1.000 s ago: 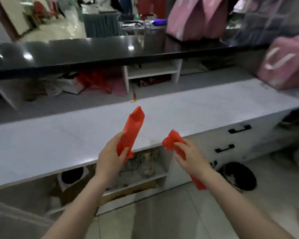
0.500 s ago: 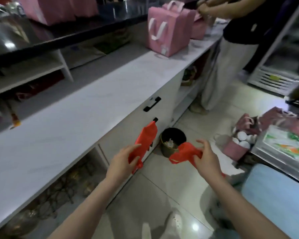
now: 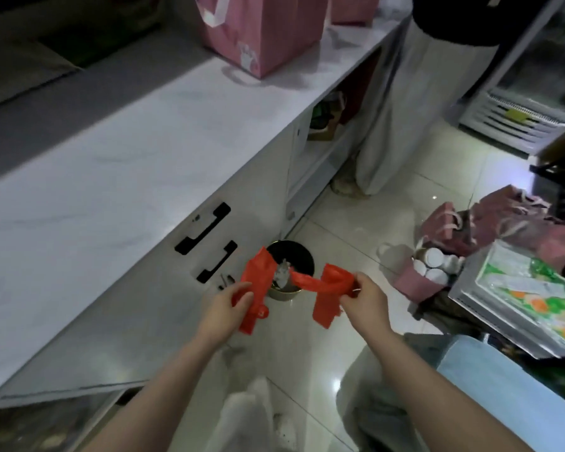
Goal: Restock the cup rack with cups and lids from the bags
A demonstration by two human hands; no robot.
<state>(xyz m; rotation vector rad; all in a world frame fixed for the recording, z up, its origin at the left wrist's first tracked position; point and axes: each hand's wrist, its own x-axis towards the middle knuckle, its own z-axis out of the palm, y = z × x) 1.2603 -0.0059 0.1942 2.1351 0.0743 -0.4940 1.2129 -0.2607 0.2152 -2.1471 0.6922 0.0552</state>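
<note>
My left hand [image 3: 225, 308] grips one folded red plastic bag [image 3: 256, 282]. My right hand [image 3: 366, 298] pinches a second, twisted red plastic bag [image 3: 327, 288]. Both bags hang above the floor, just in front of a small black waste bin [image 3: 291, 256]. On the floor to the right stands an open pink bag [image 3: 415, 282] holding white cups or lids [image 3: 436, 261]. No cup rack is in view.
A white marble counter [image 3: 111, 177] with black-handled drawers [image 3: 206, 228] runs along the left. A pink carrier bag [image 3: 265, 34] sits on it. Another person's legs [image 3: 402, 109] stand at its far end. More pink bags [image 3: 509, 223], a printed box [image 3: 529, 295] and a blue seat [image 3: 503, 396] crowd the right.
My view has swung right and down from the counter to the floor. Both hands kept their red bags, now held over the waste bin; the right-hand bag has unrolled and hangs longer.
</note>
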